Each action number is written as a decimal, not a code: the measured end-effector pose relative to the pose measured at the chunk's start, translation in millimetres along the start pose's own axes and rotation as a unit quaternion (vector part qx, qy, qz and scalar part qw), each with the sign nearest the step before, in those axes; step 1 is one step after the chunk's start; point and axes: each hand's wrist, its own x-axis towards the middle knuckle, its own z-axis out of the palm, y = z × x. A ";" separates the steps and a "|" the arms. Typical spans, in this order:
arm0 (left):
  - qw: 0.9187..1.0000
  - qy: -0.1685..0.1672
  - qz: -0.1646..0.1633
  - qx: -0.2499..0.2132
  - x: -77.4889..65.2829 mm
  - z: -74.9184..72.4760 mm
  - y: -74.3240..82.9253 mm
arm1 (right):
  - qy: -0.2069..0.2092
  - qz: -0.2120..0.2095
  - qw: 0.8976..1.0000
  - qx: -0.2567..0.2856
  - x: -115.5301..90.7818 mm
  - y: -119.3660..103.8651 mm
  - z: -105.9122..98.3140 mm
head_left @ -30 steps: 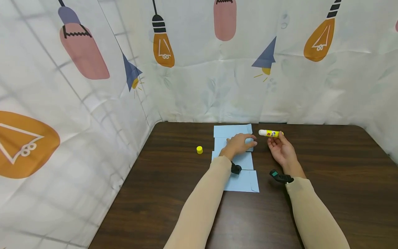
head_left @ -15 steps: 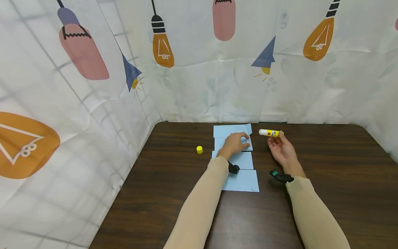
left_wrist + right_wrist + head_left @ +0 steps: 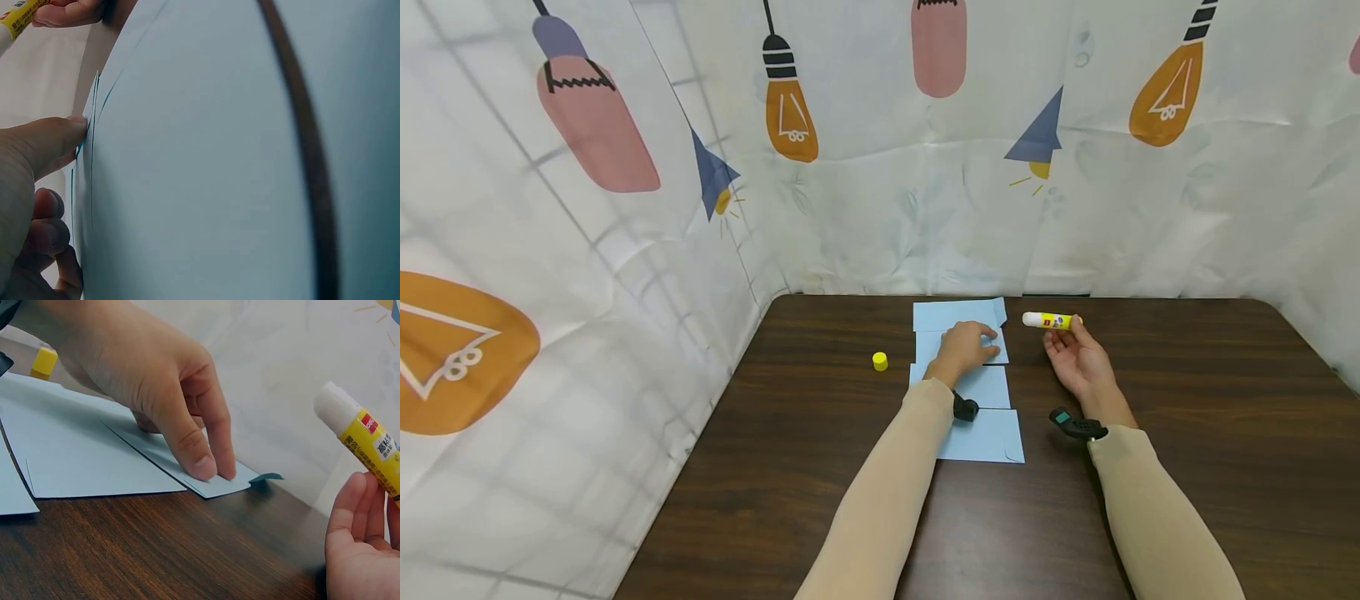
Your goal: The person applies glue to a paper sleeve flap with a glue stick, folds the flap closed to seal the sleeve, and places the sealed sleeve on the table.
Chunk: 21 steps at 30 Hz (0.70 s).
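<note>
Several light blue envelopes lie in an overlapping column on the table. My left hand (image 3: 961,348) rests on the second envelope (image 3: 928,343) from the back. In the right wrist view its thumb and forefinger (image 3: 220,440) press down on that envelope's right end, at the flap. My right hand (image 3: 1081,362), palm up, holds a yellow glue stick (image 3: 1047,320) just right of the envelopes, above the table. The white end of the glue stick points left. In the left wrist view, a close envelope surface (image 3: 200,150) fills most of the picture, with the left thumb (image 3: 56,140) at its edge.
A small yellow cap (image 3: 880,361) stands on the dark wooden table (image 3: 820,467), left of the envelopes. The back envelope's (image 3: 955,315) flap sticks out at its right end. Nearer to me lies the front envelope (image 3: 988,437). A patterned curtain (image 3: 880,208) hangs behind the table.
My left hand has drawn slightly left, and the second envelope's flap, which stuck out at the right, now lies folded under its fingertips. My right hand and the glue stick stay put.
</note>
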 end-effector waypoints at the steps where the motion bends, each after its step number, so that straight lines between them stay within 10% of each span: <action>1: 1.000 0.002 0.001 -0.004 0.1 0.4 -0.7 | 0.001 0.000 1.000 -0.001 0.1 0.1 -0.1; 21: 0.999 0.010 0.006 -0.045 -1.3 -1.2 -4.9 | -0.004 0.000 1.000 -0.024 -2.2 0.9 3.3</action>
